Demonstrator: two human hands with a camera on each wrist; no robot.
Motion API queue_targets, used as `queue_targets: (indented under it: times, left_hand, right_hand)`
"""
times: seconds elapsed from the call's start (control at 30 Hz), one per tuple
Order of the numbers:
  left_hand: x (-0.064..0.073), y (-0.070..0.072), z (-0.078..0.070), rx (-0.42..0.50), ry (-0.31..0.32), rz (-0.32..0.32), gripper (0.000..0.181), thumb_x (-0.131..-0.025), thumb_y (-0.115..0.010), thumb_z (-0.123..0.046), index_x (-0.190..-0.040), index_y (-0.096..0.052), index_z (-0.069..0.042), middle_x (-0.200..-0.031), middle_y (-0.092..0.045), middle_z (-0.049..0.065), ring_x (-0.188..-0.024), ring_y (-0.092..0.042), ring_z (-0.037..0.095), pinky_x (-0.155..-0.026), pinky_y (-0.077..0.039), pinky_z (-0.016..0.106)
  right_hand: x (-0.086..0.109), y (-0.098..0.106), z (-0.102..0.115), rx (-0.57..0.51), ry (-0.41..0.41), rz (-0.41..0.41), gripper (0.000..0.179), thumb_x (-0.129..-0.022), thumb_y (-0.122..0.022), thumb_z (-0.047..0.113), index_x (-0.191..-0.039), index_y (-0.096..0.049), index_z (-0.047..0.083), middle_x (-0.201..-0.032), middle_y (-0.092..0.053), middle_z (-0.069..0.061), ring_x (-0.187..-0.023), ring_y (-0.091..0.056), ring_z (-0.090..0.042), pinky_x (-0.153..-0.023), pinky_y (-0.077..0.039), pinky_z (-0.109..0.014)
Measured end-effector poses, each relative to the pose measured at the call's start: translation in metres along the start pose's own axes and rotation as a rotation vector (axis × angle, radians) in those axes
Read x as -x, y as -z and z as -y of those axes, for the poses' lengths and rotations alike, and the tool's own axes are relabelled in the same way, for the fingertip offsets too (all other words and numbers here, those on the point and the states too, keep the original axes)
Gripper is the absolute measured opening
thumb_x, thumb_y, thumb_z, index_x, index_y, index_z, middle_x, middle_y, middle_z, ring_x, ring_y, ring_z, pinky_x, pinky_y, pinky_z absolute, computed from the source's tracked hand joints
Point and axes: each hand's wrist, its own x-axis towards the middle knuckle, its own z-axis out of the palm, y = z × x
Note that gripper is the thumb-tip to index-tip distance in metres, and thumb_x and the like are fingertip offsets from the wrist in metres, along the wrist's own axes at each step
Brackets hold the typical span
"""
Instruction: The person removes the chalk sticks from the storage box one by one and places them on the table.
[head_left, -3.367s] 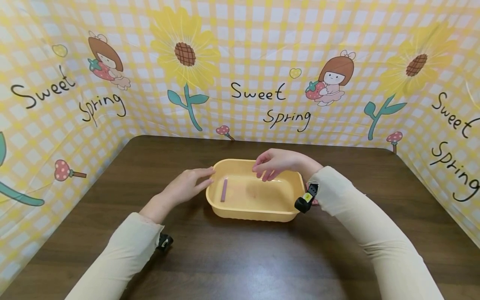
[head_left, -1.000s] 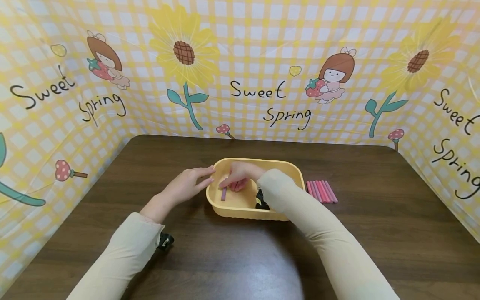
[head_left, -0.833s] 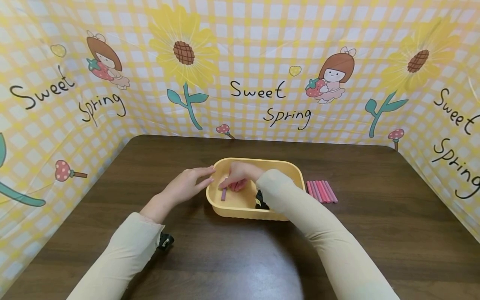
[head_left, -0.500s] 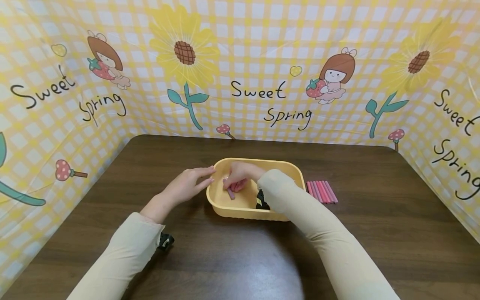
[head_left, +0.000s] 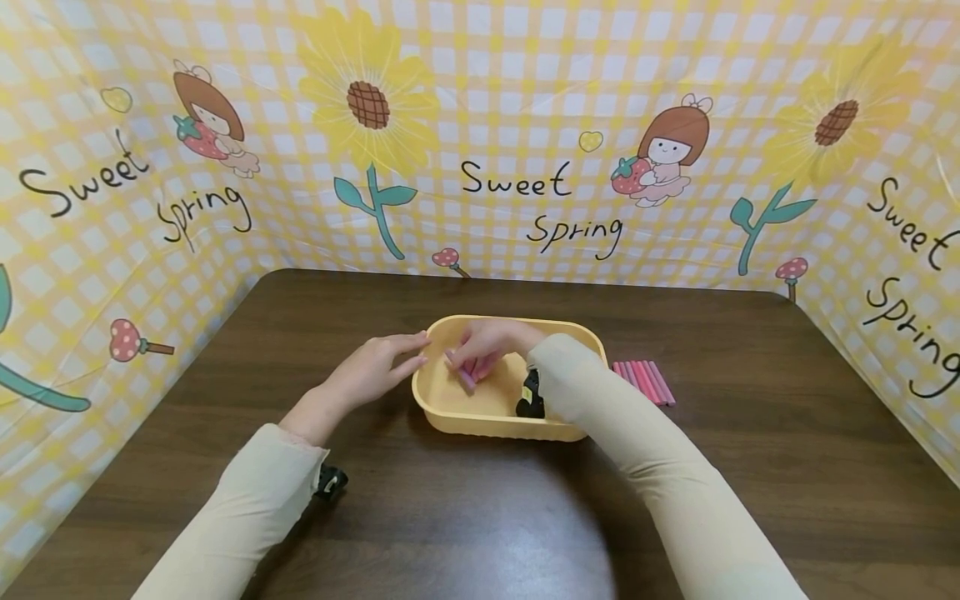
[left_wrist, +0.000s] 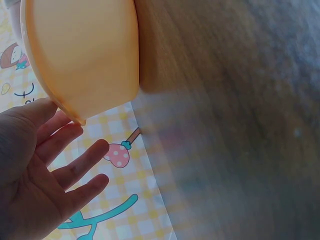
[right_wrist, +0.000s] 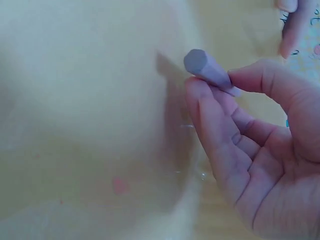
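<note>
In the head view my right hand is inside a yellow plastic tub, over its left half. Its thumb and fingers pinch a purple six-sided stick. In the right wrist view the stick points its flat end at the camera, and the tub's floor is behind it. My left hand is at the tub's left end. Its fairly straight fingers touch the rim, and in the left wrist view the last two fingers are spread away from the tub wall.
Several pink and purple sticks lie in a row on the brown wooden table, right of the tub. A small pink fleck shows on the tub's floor. Behind the table hangs a yellow checked cloth.
My right hand has reached into the tub, pinched the purple stick lying at its left end, tilted it and shifted slightly right with it. The left hand stays at the rim.
</note>
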Motion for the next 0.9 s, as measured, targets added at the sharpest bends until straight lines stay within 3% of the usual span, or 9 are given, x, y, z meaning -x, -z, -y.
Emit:
queue_targets:
  times: [0.3, 0.57, 0.9]
  left_hand:
    - [0.000, 0.000, -0.001, -0.007, -0.009, -0.010, 0.041, -0.093, -0.056, -0.019, -0.129, -0.054, 0.001, -0.133, -0.054, 0.017, -0.123, -0.053, 0.032, -0.105, -0.042, 0.047]
    - [0.001, 0.002, -0.003, -0.004, -0.011, -0.011, 0.041, -0.094, -0.056, -0.019, -0.128, -0.054, 0.002, -0.133, -0.054, 0.018, -0.123, -0.053, 0.033, -0.104, -0.043, 0.047]
    - [0.001, 0.001, -0.003, -0.002, -0.015, -0.012, 0.041, -0.094, -0.056, -0.018, -0.128, -0.054, 0.003, -0.133, -0.054, 0.018, -0.122, -0.053, 0.033, -0.103, -0.044, 0.047]
  right_hand:
    - [0.009, 0.010, -0.003, -0.057, 0.071, 0.072, 0.027, -0.096, -0.050, 0.020, -0.078, -0.062, 0.004, -0.064, -0.067, -0.002, -0.055, -0.058, -0.007, -0.056, -0.051, -0.016]
    - [0.020, 0.015, -0.005, -0.149, 0.056, 0.003, 0.028, -0.095, -0.052, 0.014, -0.113, -0.057, -0.007, -0.073, -0.066, -0.001, -0.067, -0.066, -0.010, -0.073, -0.059, -0.026]
    - [0.034, 0.023, -0.012, -0.218, 0.059, -0.010, 0.028, -0.095, -0.051, 0.010, -0.116, -0.054, -0.009, -0.078, -0.065, -0.002, -0.069, -0.066, -0.011, -0.070, -0.059, -0.025]
